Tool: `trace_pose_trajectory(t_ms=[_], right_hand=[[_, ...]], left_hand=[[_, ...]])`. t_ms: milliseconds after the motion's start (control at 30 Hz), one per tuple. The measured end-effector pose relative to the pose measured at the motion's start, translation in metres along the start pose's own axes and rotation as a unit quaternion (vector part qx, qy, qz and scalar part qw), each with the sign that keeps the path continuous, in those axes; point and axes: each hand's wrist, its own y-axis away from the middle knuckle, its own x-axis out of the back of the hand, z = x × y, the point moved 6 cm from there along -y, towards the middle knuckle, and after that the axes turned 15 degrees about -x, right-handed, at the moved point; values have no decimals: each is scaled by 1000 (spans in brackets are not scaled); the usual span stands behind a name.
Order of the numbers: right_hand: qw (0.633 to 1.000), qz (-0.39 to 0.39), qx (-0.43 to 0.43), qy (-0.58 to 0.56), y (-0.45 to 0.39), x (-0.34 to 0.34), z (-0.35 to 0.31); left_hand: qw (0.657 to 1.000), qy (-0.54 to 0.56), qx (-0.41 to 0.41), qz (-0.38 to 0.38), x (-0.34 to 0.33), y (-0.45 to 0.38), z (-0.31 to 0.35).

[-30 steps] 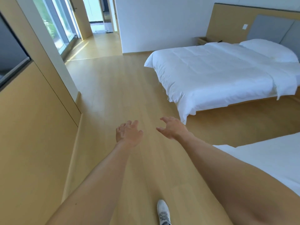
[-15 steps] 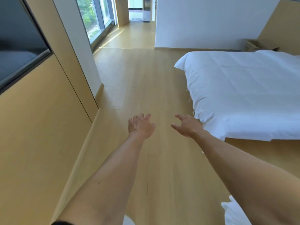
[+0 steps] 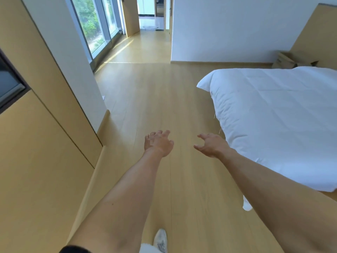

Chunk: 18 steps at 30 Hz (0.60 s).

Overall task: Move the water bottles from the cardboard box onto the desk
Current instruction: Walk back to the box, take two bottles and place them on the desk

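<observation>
My left hand and my right hand reach out in front of me over the wooden floor, fingers loosely spread, holding nothing. A brown cardboard box stands far off at the right, behind the far corner of the bed and against the wooden headboard panel; its inside is hidden. No water bottles and no desk are in view.
A bed with a white duvet fills the right side. A wooden wall panel with a dark screen runs along the left. Wooden floor stretches ahead to glass windows and an open doorway. My shoe shows below.
The view has advanced along the floor; the bed is nearer and the second bed at lower right has left the frame. Both hands stay held out in front and hold nothing.
</observation>
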Motion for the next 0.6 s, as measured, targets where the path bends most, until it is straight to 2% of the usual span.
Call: trace_pose_trajectory(t_ms=[233, 600], right_hand=[[999, -10, -33, 12, -112, 47, -48], [999, -19, -40, -20, -280, 92, -92]], left_hand=[[999, -8, -17, -26, 41, -128, -51], [999, -18, -21, -41, 65, -299, -96]])
